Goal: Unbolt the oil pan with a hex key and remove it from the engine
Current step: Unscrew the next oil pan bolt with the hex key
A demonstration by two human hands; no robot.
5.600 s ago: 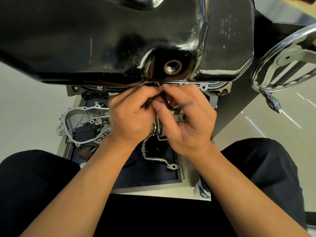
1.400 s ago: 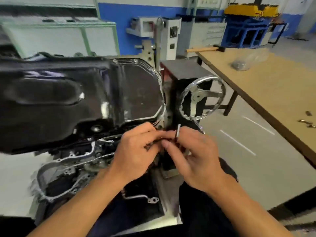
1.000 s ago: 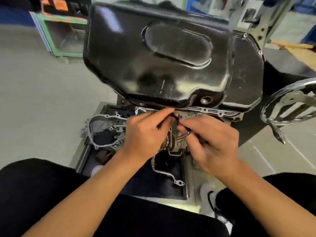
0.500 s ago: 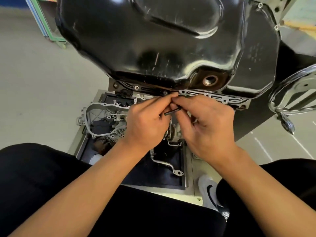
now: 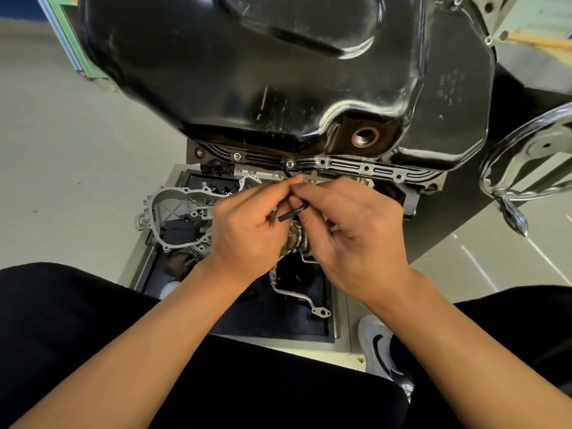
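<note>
Head view, the only one. The oil pan [image 5: 278, 72] filled the top of frame, black and glossy, seated on the engine with its flange [image 5: 343, 165] facing me. Both hands worked just below that flange. The left hand [image 5: 247, 230] had its fingers pinched on the thin shaft of the hex key [image 5: 292, 211], and the right hand [image 5: 356, 233] had its fingers curled round the bend. The key's tip ran up to a bright bolt [image 5: 289, 164]; I couldn't tell how deep it sat. Another bolt head showed to the left, and the holes to the right were too small to read. Risks as I judged them: a shallow or tilted tip could slip and round the socket. A freed bolt could drop among the loose parts in the tray [image 5: 337, 332] below. With neither hand under the pan, it might slide once the last bolts let go.
</note>
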